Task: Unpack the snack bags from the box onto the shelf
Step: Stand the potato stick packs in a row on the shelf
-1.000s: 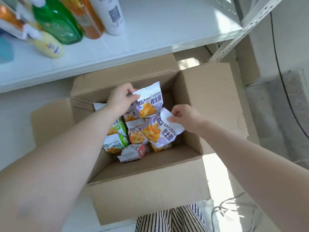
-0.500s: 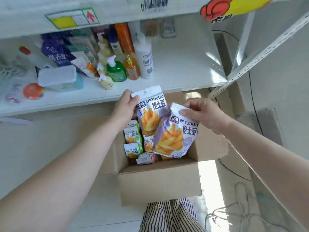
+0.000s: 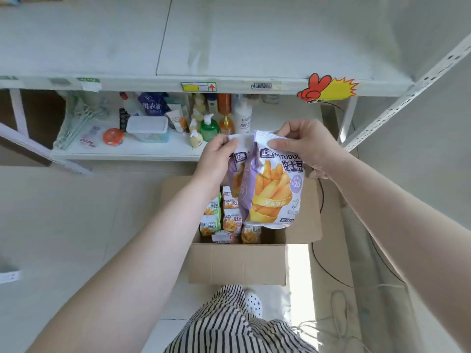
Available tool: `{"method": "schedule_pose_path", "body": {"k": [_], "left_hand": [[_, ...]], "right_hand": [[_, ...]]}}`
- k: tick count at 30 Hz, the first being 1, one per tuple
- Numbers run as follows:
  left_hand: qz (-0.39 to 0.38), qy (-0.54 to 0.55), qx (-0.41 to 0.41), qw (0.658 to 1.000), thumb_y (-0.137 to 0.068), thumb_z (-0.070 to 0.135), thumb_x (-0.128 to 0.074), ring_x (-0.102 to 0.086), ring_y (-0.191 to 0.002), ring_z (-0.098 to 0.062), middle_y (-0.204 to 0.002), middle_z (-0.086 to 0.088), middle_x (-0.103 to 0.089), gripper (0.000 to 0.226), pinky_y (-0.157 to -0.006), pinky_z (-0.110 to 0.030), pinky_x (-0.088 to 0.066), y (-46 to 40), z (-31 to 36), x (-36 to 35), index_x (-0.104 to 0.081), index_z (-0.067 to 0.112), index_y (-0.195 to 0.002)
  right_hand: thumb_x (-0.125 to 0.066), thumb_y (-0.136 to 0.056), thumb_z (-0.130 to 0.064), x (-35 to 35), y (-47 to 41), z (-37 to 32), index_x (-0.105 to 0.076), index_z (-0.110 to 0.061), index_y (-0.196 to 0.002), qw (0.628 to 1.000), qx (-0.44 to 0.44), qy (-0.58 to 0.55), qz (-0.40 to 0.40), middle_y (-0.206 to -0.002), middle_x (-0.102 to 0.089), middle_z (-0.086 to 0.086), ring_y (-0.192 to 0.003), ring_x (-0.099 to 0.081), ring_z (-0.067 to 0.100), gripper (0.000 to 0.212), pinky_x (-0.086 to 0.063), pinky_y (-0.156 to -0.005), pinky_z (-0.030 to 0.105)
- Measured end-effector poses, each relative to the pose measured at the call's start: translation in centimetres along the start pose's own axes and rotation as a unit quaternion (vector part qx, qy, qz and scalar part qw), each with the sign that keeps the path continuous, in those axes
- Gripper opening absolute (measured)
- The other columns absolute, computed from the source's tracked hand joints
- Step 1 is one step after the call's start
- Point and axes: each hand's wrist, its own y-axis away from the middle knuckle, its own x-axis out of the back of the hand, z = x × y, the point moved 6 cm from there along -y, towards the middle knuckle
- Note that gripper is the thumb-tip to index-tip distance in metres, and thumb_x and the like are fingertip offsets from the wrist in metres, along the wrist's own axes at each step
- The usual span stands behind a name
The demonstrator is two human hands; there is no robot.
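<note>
Shelf [image 3: 229,47]: white metal tiers; the far top board lies bare, its edge carrying a barcode, a red-arrow label and a red-and-yellow hand sticker [image 3: 328,89].
Box [image 3: 237,263]: open cardboard on the pale floor, near the striped clothing; small snack bags inside, print partly hidden.
Snack bags [image 3: 274,189]: two purple fry bags reading "WATUDOU", above the box.
Left hand [image 3: 216,159]: fingers pinch the rear bag's top.
Right hand [image 3: 305,146]: fingers pinch the front bag's top.
Lower shelf: bottles [image 3: 209,126], writing blurred.
</note>
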Motion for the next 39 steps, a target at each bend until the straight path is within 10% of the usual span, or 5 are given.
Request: {"method": "schedule_pose_path", "body": {"k": [6,17,24,32,39], "left_hand": [[-0.012,-0.012,0.025,1.000,-0.082,0.059,-0.063,-0.061,-0.110,-0.019,-0.109,0.003,-0.070,0.039,-0.101,-0.041,-0.042,5.5,2.2,0.7,-0.070,0.024,-0.099],[0.053,0.014,0.060,0.997,-0.056,0.033,-0.089,-0.070,-0.092,-0.028,-0.110,-0.015,-0.070,0.078,-0.082,-0.039,-0.057,10.5,5.8,9.2,-0.062,0.002,-0.123],[0.110,0.082,0.010,0.990,-0.082,0.010,-0.073,-0.064,-0.049,-0.012,-0.059,-0.001,-0.068,0.010,-0.049,-0.018,-0.049,11.6,9.1,21.0,-0.064,0.009,-0.078],[0.044,0.054,0.130,0.989,-0.091,0.016,-0.062,-0.063,-0.075,-0.018,-0.084,-0.004,-0.066,0.008,-0.072,-0.031,-0.053,11.8,10.0,38.0,-0.062,0.012,-0.085],[-0.005,0.033,0.147,0.989,-0.091,0.023,-0.062,-0.065,-0.076,-0.017,-0.088,-0.001,-0.068,0.009,-0.063,-0.027,-0.055,10.5,11.7,46.4,-0.063,0.014,-0.091]], "right_hand": [[-0.082,-0.076,-0.006,-1.6,4.1,-4.3,-0.062,-0.012,-0.067,0.997,0.044,0.063,0.008,-0.052,-0.066,-0.009,-0.047,-0.059,0.001,0.022,-0.047,-0.050,0.015],[-0.085,-0.073,-0.009,-9.4,7.2,-9.8,-0.062,-0.011,-0.078,0.993,0.108,0.048,0.007,-0.080,-0.070,0.011,-0.067,-0.062,0.017,0.024,-0.052,-0.064,0.029],[-0.094,-0.051,-0.044,-21.1,7.1,-8.8,-0.046,-0.017,-0.137,0.985,0.003,-0.075,-0.155,-0.113,-0.071,-0.002,-0.097,-0.070,0.012,0.101,-0.056,-0.077,0.027],[-0.097,-0.043,-0.041,-37.2,3.8,-13.5,-0.051,-0.015,-0.128,0.970,0.041,-0.085,-0.224,-0.115,-0.071,0.000,-0.104,-0.068,0.017,0.100,-0.055,-0.084,0.031],[-0.099,-0.041,-0.033,-45.2,1.3,-16.5,-0.047,-0.006,-0.132,0.951,0.003,-0.151,-0.271,-0.108,-0.072,0.007,-0.097,-0.070,0.022,0.109,-0.057,-0.076,0.034]]}}
